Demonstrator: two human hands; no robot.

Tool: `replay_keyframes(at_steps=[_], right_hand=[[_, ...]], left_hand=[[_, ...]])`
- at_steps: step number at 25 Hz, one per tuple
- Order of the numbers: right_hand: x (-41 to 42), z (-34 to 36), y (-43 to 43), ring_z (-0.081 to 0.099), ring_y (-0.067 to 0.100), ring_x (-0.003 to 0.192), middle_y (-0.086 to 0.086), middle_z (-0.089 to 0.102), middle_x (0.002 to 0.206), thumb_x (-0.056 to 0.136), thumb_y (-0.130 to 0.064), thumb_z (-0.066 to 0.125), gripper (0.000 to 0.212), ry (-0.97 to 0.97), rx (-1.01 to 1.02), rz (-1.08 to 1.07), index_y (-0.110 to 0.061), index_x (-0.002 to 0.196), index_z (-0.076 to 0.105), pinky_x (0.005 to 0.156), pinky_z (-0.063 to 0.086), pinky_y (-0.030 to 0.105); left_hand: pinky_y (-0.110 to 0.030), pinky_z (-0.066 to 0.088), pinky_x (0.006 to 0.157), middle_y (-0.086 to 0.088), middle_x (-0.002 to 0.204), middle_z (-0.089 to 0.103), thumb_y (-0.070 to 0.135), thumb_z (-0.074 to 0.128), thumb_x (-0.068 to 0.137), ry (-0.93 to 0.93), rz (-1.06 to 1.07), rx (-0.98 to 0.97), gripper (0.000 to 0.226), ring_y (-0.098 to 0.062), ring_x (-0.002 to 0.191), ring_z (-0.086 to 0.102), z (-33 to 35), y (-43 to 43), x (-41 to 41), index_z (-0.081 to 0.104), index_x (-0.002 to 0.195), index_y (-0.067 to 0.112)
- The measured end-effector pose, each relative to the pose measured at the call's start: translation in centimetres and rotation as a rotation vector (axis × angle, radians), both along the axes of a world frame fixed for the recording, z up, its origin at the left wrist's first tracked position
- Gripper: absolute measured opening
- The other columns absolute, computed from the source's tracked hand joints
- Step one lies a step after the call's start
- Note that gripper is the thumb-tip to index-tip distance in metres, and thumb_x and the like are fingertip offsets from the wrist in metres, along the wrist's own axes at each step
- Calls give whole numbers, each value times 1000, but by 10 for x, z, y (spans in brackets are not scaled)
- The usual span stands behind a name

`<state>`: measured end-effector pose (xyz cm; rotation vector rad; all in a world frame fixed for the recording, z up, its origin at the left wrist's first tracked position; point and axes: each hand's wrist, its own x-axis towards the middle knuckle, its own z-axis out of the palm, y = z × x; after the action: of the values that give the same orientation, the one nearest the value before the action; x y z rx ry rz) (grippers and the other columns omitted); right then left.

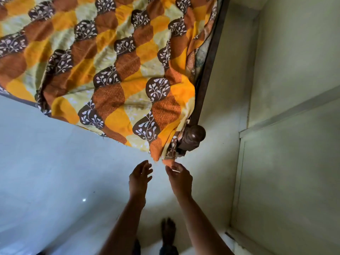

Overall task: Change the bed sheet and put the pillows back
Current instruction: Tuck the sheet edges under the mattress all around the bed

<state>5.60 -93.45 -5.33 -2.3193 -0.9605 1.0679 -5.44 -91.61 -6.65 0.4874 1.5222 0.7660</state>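
Observation:
A bed sheet (110, 70) printed in orange, yellow and brown with white leaf motifs covers the bed and drapes over its near corner. The sheet's hanging corner (165, 155) ends just above my hands. My left hand (138, 176) reaches toward that corner with its fingers loosely spread and holds nothing. My right hand (179, 176) is right under the corner, its fingertips touching or nearly touching the cloth edge; whether it pinches the cloth I cannot tell. No pillows are in view.
A dark wooden bedpost knob (194, 134) stands at the bed's corner, and the dark bed frame (207, 67) runs along the pale wall (294, 70). The pale floor (55, 172) spreads below. My bare foot (168, 230) stands on it near the wall.

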Motion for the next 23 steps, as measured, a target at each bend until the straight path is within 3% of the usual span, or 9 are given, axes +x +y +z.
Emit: replay_keyframes(at_steps=[2, 5, 8, 11, 13, 15, 18, 20, 23], right_hand=[[-4, -26, -3, 65, 18, 103, 7, 64, 120, 86, -28, 64, 41, -26, 78, -167, -7, 120, 59, 84, 42, 16], [-14, -64, 8, 64, 26, 106, 12, 65, 117, 84, -23, 68, 41, -57, 192, -313, -4, 119, 59, 89, 47, 27], [-17, -92, 19, 63, 25, 106, 11, 66, 117, 82, -24, 69, 42, -68, 308, -361, -4, 118, 61, 85, 44, 24], [-6, -110, 25, 63, 22, 101, 10, 70, 107, 86, -29, 64, 32, -79, 328, -314, -5, 107, 68, 80, 42, 22], [8, -128, 22, 64, 16, 84, 2, 72, 87, 86, -33, 64, 19, -20, 340, -266, -16, 91, 71, 78, 45, 29], [22, -144, 19, 56, 3, 66, -12, 64, 69, 84, -33, 66, 8, 102, 354, -205, -29, 77, 66, 75, 46, 33], [34, -162, 14, 56, 0, 54, -13, 65, 61, 84, -21, 66, 5, 236, 501, -193, -25, 84, 69, 63, 48, 24], [36, -172, 13, 65, 3, 67, -7, 72, 74, 85, -12, 63, 16, 339, 585, -142, -10, 100, 69, 65, 52, 22], [39, -190, 16, 65, 13, 102, -5, 72, 102, 83, -35, 65, 26, 469, 655, 9, -21, 104, 68, 89, 51, 31]], left_hand=[[-39, 49, 90, -14, 112, 63, 18, 48, 97, -72, 20, -57, 33, -28, 105, 61, -20, 3, -1, 53, 126, 5], [-38, 46, 91, -10, 113, 60, 19, 48, 97, -211, 23, -146, 30, -26, 107, 57, -49, 3, -2, 52, 123, 7], [-41, 37, 101, -5, 121, 55, 28, 49, 95, -323, 19, -160, 25, -23, 117, 50, -78, 3, -1, 54, 116, 17], [-41, 30, 107, 7, 123, 54, 38, 54, 89, -470, 39, -117, 44, -18, 123, 44, -110, 12, 13, 49, 130, 23], [-35, 36, 99, 12, 105, 64, 36, 54, 88, -576, 69, -46, 31, -11, 109, 55, -128, 17, 26, 57, 116, 25], [-25, 48, 80, 9, 87, 71, 25, 55, 86, -645, 142, 97, 18, -5, 83, 66, -143, 18, 36, 63, 101, 19], [-15, 50, 59, 3, 76, 71, 10, 59, 84, -583, 162, 298, 8, -6, 67, 67, -164, 11, 41, 66, 88, 10], [-11, 48, 57, 0, 73, 69, 5, 62, 82, -510, 132, 364, 6, -5, 65, 64, -181, 6, 42, 67, 84, 6], [-8, 44, 57, 0, 66, 62, 5, 65, 81, -470, 9, 474, 9, -4, 61, 55, -208, 2, 50, 66, 72, 6]])
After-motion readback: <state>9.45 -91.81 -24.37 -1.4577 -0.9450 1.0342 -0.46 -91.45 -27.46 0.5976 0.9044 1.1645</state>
